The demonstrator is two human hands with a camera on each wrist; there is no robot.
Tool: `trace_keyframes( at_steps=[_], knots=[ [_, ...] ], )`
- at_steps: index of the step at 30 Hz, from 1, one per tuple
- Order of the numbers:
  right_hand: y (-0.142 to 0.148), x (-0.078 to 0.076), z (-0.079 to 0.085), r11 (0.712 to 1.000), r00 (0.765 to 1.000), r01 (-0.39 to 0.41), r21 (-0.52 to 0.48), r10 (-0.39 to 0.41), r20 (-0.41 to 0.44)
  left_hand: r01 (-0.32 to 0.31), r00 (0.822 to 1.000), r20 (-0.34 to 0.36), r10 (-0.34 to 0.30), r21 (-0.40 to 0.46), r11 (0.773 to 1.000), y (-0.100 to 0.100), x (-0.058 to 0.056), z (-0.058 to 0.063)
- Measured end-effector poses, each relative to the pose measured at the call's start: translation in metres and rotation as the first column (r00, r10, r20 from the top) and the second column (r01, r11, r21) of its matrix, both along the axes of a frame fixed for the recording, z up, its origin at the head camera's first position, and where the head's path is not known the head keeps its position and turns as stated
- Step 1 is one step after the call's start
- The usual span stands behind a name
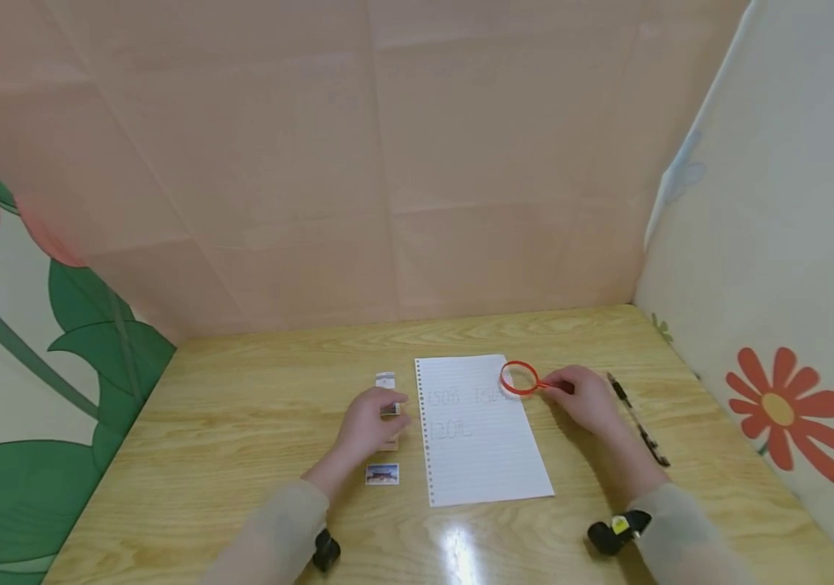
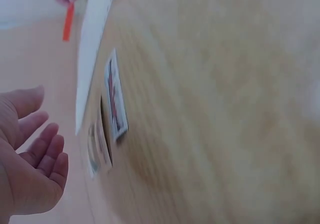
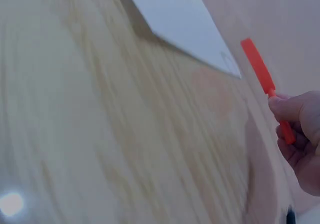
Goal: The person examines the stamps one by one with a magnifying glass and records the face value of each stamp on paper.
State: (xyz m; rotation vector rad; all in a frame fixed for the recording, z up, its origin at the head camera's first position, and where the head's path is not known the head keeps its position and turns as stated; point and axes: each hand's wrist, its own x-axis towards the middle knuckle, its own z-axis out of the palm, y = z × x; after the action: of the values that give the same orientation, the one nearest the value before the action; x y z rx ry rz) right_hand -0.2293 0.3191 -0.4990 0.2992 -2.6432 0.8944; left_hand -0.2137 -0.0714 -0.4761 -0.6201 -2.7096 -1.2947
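My right hand (image 1: 587,400) grips a red magnifying glass (image 1: 520,379) by its handle, with the lens over the top right corner of a sheet of lined paper (image 1: 490,463). Faint handwriting with numbers shows on the sheet. In the right wrist view the thumb and curled fingers pinch the handle (image 3: 286,129). My left hand (image 1: 369,422) hovers left of the sheet with its fingers relaxed and nothing held. Under and around it lies a column of small stamps; the lowest stamp (image 1: 382,474) shows a building, while the middle ones are partly hidden by the hand.
A black pen (image 1: 636,418) lies on the wooden table (image 1: 263,422) to the right of my right hand. A pink backdrop (image 1: 388,162) stands behind the table, and a flower-printed panel (image 1: 775,244) borders the right side.
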Motion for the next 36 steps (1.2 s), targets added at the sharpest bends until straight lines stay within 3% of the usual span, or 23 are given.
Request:
trace_keyframes(
  at_steps=[7,13,16,20,25,32,36],
  knots=[
    [-0.048,-0.008,0.008,0.996,0.998,-0.071,-0.062,0.07,-0.006,-0.1,0.992,0.089,0.093,0.075,0.992,-0.009,-0.031,-0.007],
    [-0.086,-0.018,0.007,0.983,0.989,-0.149,-0.103,0.147,-0.027,-0.171,0.981,0.093,0.168,0.03,0.985,-0.014,-0.049,-0.012],
    [-0.103,-0.023,0.007,0.977,0.983,-0.178,-0.113,0.172,-0.061,-0.187,0.975,0.129,0.183,0.019,0.982,-0.017,-0.056,-0.012],
    [-0.121,-0.028,0.009,0.969,0.976,-0.212,-0.129,0.201,-0.088,-0.202,0.969,0.149,0.197,0.022,0.979,-0.02,-0.062,-0.014],
    [-0.139,-0.033,0.008,0.962,0.968,-0.24,-0.129,0.227,-0.111,-0.191,0.977,0.088,0.193,-0.031,0.981,-0.022,-0.066,-0.02],
    [-0.16,-0.041,0.006,0.964,0.966,-0.245,-0.102,0.234,-0.111,-0.233,0.968,0.073,0.241,-0.105,0.967,-0.02,-0.072,-0.026],
    [-0.172,-0.043,0.007,0.971,0.973,-0.225,-0.078,0.219,-0.076,-0.236,0.97,0.024,0.24,-0.12,0.964,-0.019,-0.074,-0.027]
  ],
)
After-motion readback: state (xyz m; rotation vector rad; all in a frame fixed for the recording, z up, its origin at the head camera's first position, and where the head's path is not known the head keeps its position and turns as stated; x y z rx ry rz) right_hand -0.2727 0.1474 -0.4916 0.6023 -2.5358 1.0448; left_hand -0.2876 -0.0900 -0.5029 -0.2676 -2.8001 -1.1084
